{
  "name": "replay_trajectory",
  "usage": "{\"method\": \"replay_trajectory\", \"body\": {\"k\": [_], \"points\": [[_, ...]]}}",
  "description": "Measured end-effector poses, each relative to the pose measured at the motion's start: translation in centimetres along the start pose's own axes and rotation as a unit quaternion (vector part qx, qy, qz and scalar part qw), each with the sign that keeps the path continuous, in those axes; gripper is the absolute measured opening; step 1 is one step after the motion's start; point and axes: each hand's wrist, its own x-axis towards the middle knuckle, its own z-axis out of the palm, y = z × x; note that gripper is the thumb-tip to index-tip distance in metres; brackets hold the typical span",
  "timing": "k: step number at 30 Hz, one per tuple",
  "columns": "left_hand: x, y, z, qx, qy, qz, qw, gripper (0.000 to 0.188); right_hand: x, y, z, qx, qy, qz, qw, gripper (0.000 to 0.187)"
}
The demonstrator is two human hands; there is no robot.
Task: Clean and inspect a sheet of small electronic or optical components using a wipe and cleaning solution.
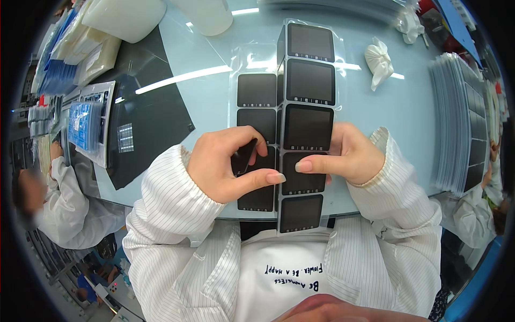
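My right hand [357, 156] grips the near part of a long strip of dark rectangular screen panels [308, 127] in clear film, its thumb on the front and its fingers behind. This strip stands raised above a second row of similar dark panels [256, 90] lying on the table to its left. My left hand [220, 166] is curled over that second row, with a small dark glossy panel [244, 157] tilted between its thumb and fingers. The left thumb tip meets the raised strip's left edge. Part of the lower row is hidden under my left hand.
A black mat [153, 112] covers the table's left side, with a stack of blue-wrapped sheets [86, 126] beside it. Filmed panel strips [461, 123] are piled at the right. Crumpled white wipe [378, 61] and white cup [206, 16] sit farther back. Co-workers sit at both sides.
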Motion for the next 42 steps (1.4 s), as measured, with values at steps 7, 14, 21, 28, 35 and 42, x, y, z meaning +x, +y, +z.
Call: {"method": "replay_trajectory", "body": {"k": [7,14,21,28,35,42], "points": [[0.2,0.0,0.5,0.031,0.016,0.014,0.999,0.038,0.8,1.0,0.9,-0.003,0.021,-0.084,0.996,0.029],[0.4,0.3,0.7,0.052,0.015,-0.011,0.998,0.032,1.0,1.3,0.4,-0.015,0.039,-0.095,0.995,0.024],[0.2,-0.4,0.7,0.066,0.026,0.015,0.997,0.027,-0.4,-0.1,-1.5,-0.134,0.057,-0.002,0.989,0.029],[0.3,-0.6,0.8,0.112,0.046,0.033,0.992,0.024,-1.5,-0.2,-4.9,-0.156,0.114,0.012,0.981,0.05],[0.3,0.1,0.8,0.12,0.027,0.004,0.992,0.016,-1.4,0.6,-4.9,-0.196,0.212,-0.07,0.955,0.033],[-1.1,-0.6,-0.8,-0.209,0.055,-0.019,0.976,0.017,-2.2,-1.2,-4.5,-0.128,0.143,0.069,0.979,0.024]]}}
